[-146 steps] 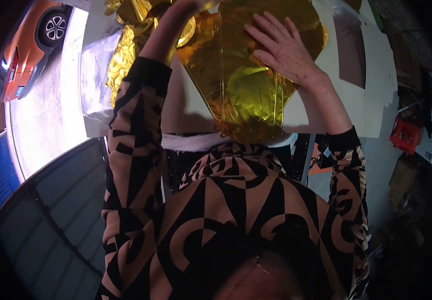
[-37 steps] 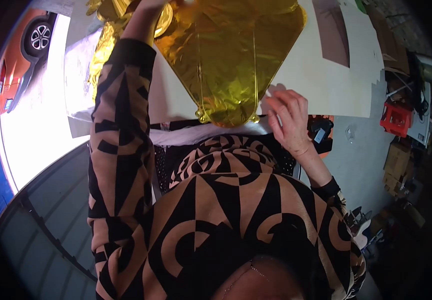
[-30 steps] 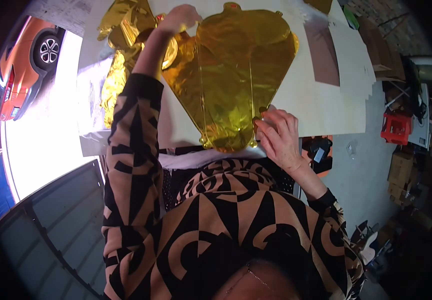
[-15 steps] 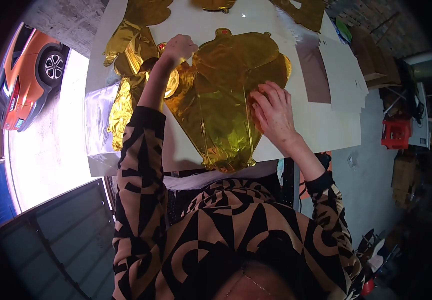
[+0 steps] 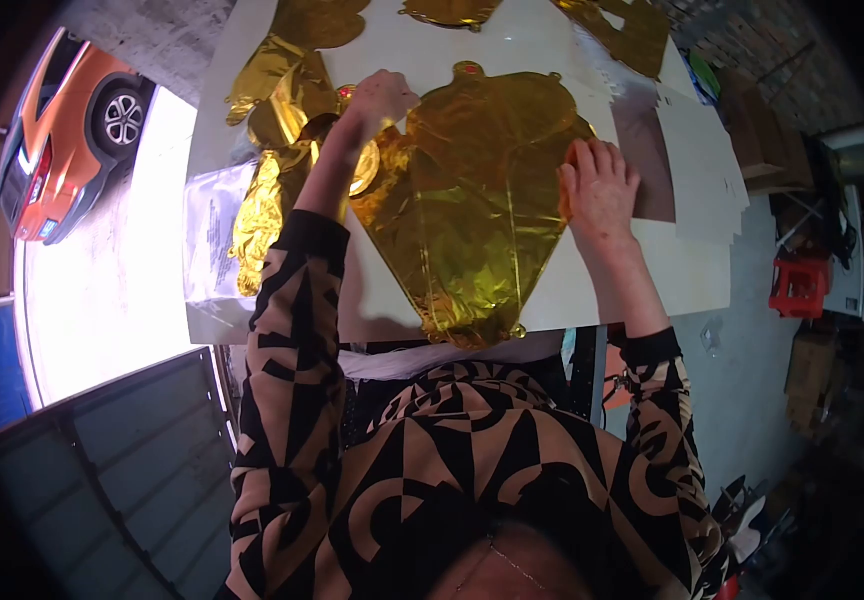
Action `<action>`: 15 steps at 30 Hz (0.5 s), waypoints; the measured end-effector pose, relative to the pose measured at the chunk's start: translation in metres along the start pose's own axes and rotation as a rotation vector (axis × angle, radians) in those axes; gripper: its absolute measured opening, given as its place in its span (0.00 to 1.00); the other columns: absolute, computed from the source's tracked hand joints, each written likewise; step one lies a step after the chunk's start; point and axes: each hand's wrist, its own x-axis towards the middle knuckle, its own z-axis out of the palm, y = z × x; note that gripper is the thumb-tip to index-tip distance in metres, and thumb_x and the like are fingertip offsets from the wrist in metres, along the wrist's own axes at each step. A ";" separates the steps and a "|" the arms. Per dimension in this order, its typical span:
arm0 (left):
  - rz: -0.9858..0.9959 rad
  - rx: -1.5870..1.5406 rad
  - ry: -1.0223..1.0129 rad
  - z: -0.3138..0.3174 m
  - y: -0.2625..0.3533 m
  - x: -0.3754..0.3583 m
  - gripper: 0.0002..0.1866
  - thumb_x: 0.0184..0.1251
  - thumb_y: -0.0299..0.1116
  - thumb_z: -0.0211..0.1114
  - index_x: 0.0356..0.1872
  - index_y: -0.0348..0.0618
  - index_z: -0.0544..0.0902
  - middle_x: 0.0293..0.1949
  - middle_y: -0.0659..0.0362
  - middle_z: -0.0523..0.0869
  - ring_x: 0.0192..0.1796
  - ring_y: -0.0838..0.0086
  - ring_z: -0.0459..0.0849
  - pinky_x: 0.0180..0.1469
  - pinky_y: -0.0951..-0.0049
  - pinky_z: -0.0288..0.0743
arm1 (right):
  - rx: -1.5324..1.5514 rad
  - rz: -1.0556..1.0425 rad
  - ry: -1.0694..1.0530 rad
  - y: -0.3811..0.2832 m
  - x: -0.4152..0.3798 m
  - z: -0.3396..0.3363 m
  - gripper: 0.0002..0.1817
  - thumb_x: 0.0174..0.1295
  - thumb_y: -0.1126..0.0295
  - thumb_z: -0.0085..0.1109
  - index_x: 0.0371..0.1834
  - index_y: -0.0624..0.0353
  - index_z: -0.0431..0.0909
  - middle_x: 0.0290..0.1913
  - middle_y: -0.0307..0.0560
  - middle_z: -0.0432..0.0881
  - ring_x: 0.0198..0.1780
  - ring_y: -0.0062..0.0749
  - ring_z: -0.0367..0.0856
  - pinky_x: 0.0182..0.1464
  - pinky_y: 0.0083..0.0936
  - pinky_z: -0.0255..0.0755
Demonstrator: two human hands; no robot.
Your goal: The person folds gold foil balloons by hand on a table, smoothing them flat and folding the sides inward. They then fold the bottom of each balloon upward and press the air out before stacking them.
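Observation:
A large, flat gold foil balloon [image 5: 487,190] lies in front of me, its narrow end toward my body and a small tab at its far end. My left hand [image 5: 384,97] is closed at its upper left edge; the fingertips are partly hidden. On the opposite side, my right hand [image 5: 602,188] has its fingers curled over the balloon's right edge, gripping the foil. Beside my left forearm lies a heap of crumpled gold foil [image 5: 285,95], and a shiny strip of gold foil [image 5: 257,225] hangs lower down.
More flat gold foil pieces [image 5: 452,10] lie along the far side of the white tabletop [image 5: 362,290]. Clear plastic film [image 5: 214,235] covers the left corner. Cardboard sheets [image 5: 697,150] lie at the right. A red stool [image 5: 800,287] stands on the floor.
My right hand has moved right and slightly up, and the balloon's right side now spreads wider and flatter. My left hand stays at the upper left edge. The whole view has shifted slightly.

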 end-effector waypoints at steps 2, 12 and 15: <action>-0.016 -0.005 -0.029 -0.004 0.000 0.000 0.17 0.61 0.46 0.67 0.38 0.41 0.91 0.34 0.46 0.90 0.39 0.50 0.90 0.46 0.59 0.83 | -0.052 0.001 -0.028 -0.001 0.001 -0.003 0.22 0.73 0.56 0.60 0.67 0.49 0.75 0.67 0.47 0.76 0.73 0.47 0.70 0.70 0.59 0.61; -0.061 0.004 -0.155 -0.012 0.004 0.000 0.13 0.67 0.35 0.63 0.47 0.52 0.93 0.48 0.52 0.92 0.52 0.56 0.90 0.56 0.62 0.83 | 0.250 -0.330 -0.024 -0.071 0.043 -0.008 0.28 0.75 0.54 0.58 0.75 0.50 0.72 0.76 0.50 0.69 0.82 0.46 0.59 0.80 0.60 0.52; -0.071 0.013 -0.180 -0.017 0.008 -0.001 0.14 0.66 0.33 0.63 0.48 0.51 0.93 0.48 0.50 0.92 0.52 0.54 0.90 0.56 0.61 0.83 | 0.271 -0.374 -0.132 -0.084 0.052 -0.004 0.32 0.77 0.47 0.52 0.80 0.47 0.67 0.82 0.50 0.62 0.85 0.48 0.52 0.82 0.62 0.45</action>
